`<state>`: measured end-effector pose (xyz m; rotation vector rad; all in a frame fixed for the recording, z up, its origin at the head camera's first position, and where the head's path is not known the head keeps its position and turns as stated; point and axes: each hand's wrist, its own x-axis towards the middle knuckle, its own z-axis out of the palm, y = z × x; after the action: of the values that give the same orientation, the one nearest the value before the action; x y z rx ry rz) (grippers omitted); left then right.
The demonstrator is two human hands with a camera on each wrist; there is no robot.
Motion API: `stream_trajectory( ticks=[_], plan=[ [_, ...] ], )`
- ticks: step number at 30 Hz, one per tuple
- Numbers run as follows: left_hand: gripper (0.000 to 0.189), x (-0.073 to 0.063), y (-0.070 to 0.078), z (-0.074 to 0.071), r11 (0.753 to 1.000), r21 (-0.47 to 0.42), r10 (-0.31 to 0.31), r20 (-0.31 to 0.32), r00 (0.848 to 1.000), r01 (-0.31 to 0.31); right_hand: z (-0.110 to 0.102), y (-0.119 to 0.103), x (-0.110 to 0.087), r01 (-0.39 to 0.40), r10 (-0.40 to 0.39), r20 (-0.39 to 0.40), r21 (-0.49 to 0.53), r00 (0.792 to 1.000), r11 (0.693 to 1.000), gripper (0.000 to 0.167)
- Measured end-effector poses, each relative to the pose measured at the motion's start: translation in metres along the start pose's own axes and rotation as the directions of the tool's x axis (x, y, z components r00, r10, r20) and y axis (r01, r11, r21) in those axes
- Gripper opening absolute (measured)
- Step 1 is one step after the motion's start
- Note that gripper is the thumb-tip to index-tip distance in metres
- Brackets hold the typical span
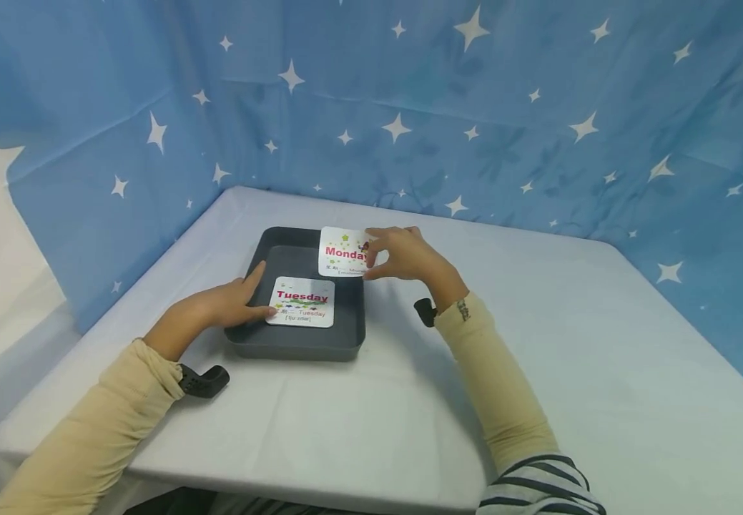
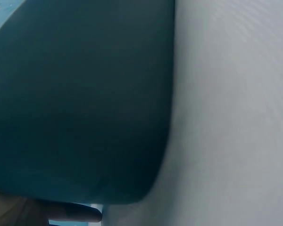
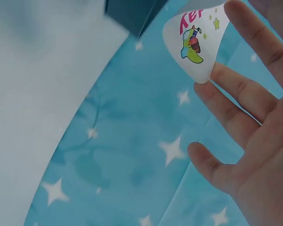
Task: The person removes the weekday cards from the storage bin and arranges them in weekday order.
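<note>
My right hand (image 1: 406,256) pinches the right edge of a white flashcard (image 1: 342,250) printed "Monday", held over the back right corner of a dark grey tray (image 1: 294,350). In the right wrist view the fingertips meet the edge of this Monday card (image 3: 193,47), which shows a moon picture. A "Tuesday" flashcard (image 1: 303,297) lies face up in the tray. Over the tray's left rim reaches my left hand (image 1: 224,304), its fingers fairly straight and its thumb tip at that card's left edge. The tray's outer wall (image 2: 85,108) fills much of the left wrist view.
A white cloth covers the table (image 1: 538,357), which stretches far to the right of the tray. Blue curtain (image 1: 435,100) with white stars hangs behind and to the left. Black wrist cameras (image 1: 205,381) sit on both sleeves.
</note>
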<state>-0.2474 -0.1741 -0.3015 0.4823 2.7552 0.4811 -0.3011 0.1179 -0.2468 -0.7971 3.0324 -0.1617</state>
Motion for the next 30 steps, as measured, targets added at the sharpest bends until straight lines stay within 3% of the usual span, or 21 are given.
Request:
stream_trajectory(
  ticks=[12, 19, 30],
  plan=[
    [0.094, -0.002, -0.003, -0.003, 1.000, 0.018, -0.001, -0.006, 1.000, 0.001, -0.002, 0.055, -0.013, -0.153, 0.152, 0.025, 0.036, 0.988, 0.988, 0.014],
    [0.092, 0.000, -0.003, 0.001, 1.000, 0.025, 0.004, -0.001, 1.000, -0.004, 0.002, 0.062, -0.016, -0.183, 0.177, 0.094, 0.062, 0.980, 0.981, 0.011],
    [0.092, 0.003, 0.000, 0.002, 0.999, 0.034, 0.010, 0.005, 1.000, -0.010, 0.006, 0.067, -0.018, -0.184, 0.172, 0.124, 0.087, 0.977, 0.979, 0.012]
  ],
)
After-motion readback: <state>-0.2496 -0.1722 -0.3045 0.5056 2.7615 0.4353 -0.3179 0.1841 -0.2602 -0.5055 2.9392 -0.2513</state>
